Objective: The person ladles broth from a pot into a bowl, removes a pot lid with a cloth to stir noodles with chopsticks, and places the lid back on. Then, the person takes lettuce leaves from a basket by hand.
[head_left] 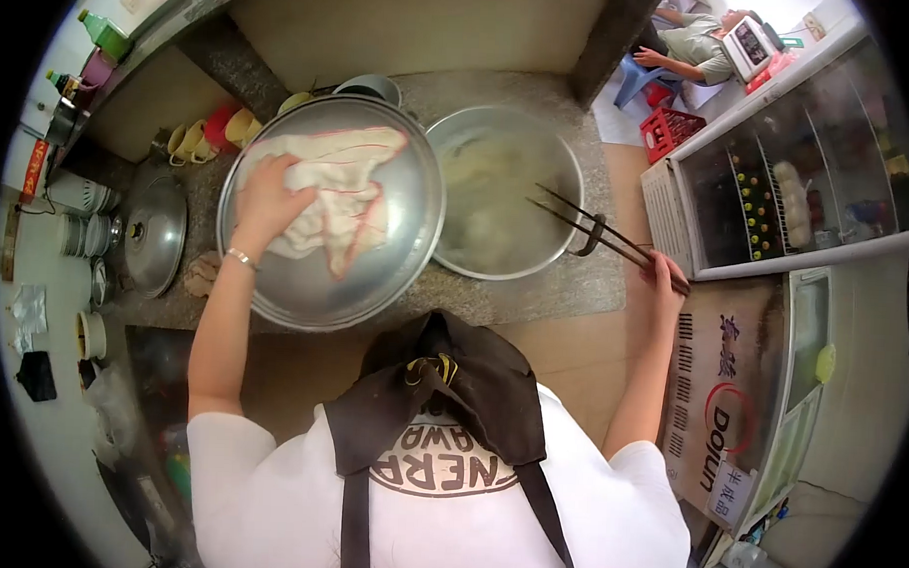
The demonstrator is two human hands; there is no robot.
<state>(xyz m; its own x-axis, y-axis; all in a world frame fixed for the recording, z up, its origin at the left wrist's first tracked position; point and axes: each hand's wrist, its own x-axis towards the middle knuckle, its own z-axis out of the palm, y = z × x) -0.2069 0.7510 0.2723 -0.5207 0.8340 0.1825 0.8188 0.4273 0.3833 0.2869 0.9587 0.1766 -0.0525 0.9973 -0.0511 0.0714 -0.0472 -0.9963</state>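
My left hand (271, 204) grips a crumpled white cloth with red lines (352, 205), spread over the large round metal pot lid (400, 272). What lies under the cloth is hidden. To the right of the lid, a wide metal pot (578, 188) stands uncovered, with cloudy, steamy liquid inside. My right hand (667, 279) is closed around the thick ends of long dark chopsticks (606, 239). Their thin tips reach over the pot's rim, above or in the liquid; I cannot tell which. The pot's dark side handle (589, 235) is just below the chopsticks.
Farther left lies another metal lid (156, 239), with several yellow cups (189, 143) behind it. A glass-door fridge (717, 218) stands right, above a cardboard-covered panel (721, 393). Beyond the counter a person (695, 47) sits near a red crate (670, 131).
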